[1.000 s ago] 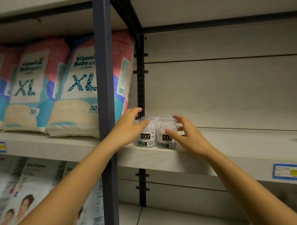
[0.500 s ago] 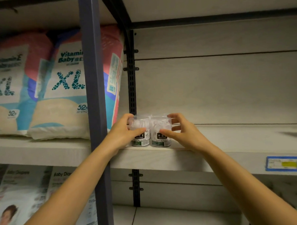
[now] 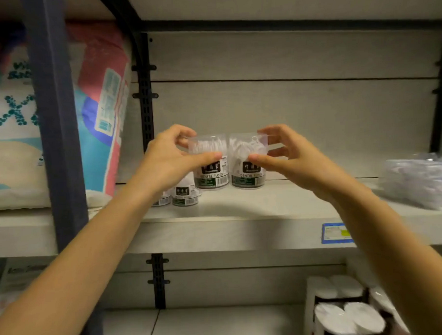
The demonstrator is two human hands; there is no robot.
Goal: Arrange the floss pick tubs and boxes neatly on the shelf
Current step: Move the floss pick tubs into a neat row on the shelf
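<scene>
Light dim, flat and faintly greenish; source out of view; soft shadow on the shelf [image 3: 242,212] ahead of the tubs; dark band beneath the board above. Left dental floss tub [image 3: 211,176] and right dental floss tub [image 3: 248,177] sharpest, labels partly legible; diaper pack [image 3: 103,109] and plastic-wrapped bundle [image 3: 423,181] smeared by blur; price tag [image 3: 336,233] unreadable; blue upright post [image 3: 56,124] slants and bends with wide-angle distortion.

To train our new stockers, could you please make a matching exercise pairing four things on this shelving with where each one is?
Things:
1. left tub
2. diaper pack
3. price tag
4. clear bags

Places:
A. on the shelf front edge
B. far right on the shelf
C. in the left hand
D. left of the black upright

Pairs: 1-C, 2-D, 3-A, 4-B.
</scene>
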